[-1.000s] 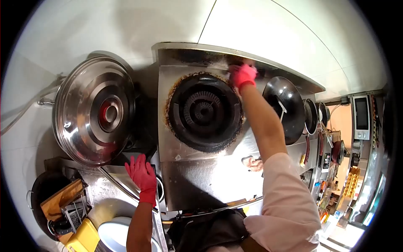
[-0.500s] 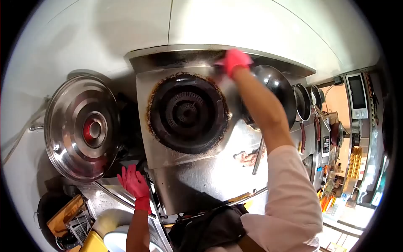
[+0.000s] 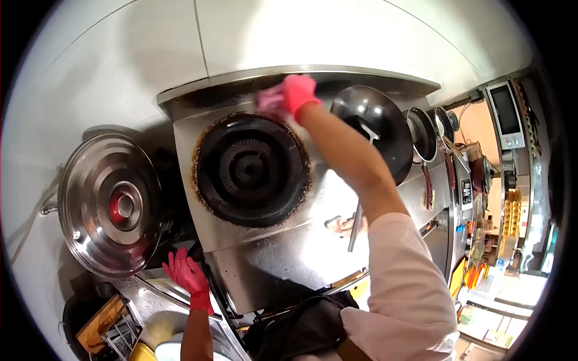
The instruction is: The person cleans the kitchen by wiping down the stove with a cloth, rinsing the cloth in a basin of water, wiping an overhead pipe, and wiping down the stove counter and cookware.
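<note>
— Holding what in the right hand [image 3: 300, 96]?

— Apparently gripping a pink cloth [image 3: 271, 100], wrapping gloved fingers around one side, blurring at the loose end.

— Sitting where?

— Lying just behind the burner [image 3: 248, 171], near the splashback [image 3: 223, 95] and left of the wok [image 3: 385, 117]. Being unable to tell about pressing firmly or merely skimming.

— Doing what with the left hand [image 3: 188, 274]?

— Spreading the fingers wide, gripping nothing, hanging near the lower edge of the steel lid [image 3: 108, 204], beside the stove top [image 3: 217, 237].

— Expecting what sort of handling from the cloth?

— Probably feeling light, soft and limp, folding readily, hardly risking breakage; perhaps slipping in a gloved grip if greasy, perhaps catching on the crusted ring [image 3: 195, 159] around the burner.

— Taking hold where, then?

— Judging by the limpness, best gripping across the bunched middle, tucking in the loose end, leaving a flat face toward the stove top.
</note>
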